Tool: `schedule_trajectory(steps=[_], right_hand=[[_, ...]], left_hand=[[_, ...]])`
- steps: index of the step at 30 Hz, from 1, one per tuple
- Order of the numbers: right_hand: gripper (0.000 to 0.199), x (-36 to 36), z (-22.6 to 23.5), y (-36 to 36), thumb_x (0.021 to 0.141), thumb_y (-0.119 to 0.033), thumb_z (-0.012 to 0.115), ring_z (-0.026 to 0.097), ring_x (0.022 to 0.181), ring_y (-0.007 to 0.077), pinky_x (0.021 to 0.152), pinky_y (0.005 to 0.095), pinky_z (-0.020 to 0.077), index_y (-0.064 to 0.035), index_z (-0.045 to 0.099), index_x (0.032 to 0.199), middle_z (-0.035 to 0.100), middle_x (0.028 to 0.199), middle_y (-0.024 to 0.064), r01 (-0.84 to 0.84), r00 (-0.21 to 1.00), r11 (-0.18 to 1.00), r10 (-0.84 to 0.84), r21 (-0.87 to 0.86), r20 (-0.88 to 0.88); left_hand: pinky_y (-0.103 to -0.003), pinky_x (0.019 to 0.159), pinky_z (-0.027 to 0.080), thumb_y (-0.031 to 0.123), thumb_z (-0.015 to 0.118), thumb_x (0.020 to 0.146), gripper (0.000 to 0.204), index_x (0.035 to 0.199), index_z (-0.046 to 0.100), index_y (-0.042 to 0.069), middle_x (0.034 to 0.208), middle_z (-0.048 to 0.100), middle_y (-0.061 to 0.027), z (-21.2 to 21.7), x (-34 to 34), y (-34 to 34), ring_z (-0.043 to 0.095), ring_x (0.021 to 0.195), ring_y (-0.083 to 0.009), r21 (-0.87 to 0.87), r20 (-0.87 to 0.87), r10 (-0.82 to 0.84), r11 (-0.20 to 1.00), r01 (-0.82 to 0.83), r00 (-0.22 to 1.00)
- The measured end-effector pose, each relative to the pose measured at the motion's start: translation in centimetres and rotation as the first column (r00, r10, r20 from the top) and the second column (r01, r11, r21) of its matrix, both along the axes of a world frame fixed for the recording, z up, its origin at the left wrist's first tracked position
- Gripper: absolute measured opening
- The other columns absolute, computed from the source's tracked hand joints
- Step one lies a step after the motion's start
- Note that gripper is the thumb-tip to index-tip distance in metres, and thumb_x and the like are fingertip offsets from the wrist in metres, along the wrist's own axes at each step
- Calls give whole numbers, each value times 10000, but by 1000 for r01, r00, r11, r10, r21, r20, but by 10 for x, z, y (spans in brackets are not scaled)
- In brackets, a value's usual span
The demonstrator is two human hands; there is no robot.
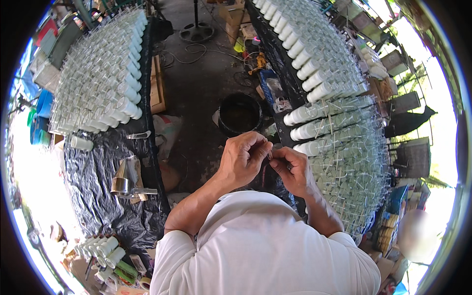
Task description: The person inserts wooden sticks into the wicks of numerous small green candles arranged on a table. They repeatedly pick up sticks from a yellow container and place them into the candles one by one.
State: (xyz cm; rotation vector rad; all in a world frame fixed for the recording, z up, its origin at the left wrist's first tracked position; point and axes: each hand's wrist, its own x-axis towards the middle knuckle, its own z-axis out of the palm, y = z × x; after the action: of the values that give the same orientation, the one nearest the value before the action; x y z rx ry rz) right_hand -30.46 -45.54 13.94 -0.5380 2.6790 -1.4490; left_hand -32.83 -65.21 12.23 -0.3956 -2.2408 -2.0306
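My left hand (246, 156) and my right hand (293, 169) are close together in front of my chest. The fingers of each are closed in a pinch. Between the fingertips is something small and thin that I cannot make out. Just right of my right hand, rows of clear glass cups (339, 172) have thin pale strips across their tops. Beyond them on that side are rows of cups filled with white (309, 59). Another block of white-filled cups (98, 78) stands on the left.
Black plastic sheeting (93, 182) covers the left table, with a shiny metal pouring pot (123, 184) and a lone white cup (81, 143) on it. A dark bucket (240, 114) is on the floor ahead. Cables (196, 49) and a round stand base (196, 33) lie farther off.
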Motion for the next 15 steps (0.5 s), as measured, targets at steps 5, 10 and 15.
schedule_trajectory(steps=[5,10,15], right_hand=[[163,4,0,10,888,-27,769,651,686,242,618,339,498,-1,674,1018,687,874,117,40,999,999,-40,21,5],[171,9,-6,16,880,-67,795,680,683,262,619,348,523,-9,693,1004,687,852,129,134,991,988,-132,-74,24],[120,5,-5,15,905,-53,752,691,783,361,675,432,522,3,694,994,685,860,177,32,997,997,-37,-72,-62]], left_hand=[[-294,570,468,39,728,932,78,892,686,-13,739,671,-74,3,-6,12,596,618,-134,-42,-55,-81,996,78,995],[-290,596,500,-48,706,880,42,863,695,-11,766,700,-93,-4,-10,25,649,634,-191,-161,-135,-256,959,234,957],[-220,614,450,-24,694,940,67,877,677,-10,747,643,-40,-2,-12,16,581,670,-79,-122,-95,-169,980,157,981]])
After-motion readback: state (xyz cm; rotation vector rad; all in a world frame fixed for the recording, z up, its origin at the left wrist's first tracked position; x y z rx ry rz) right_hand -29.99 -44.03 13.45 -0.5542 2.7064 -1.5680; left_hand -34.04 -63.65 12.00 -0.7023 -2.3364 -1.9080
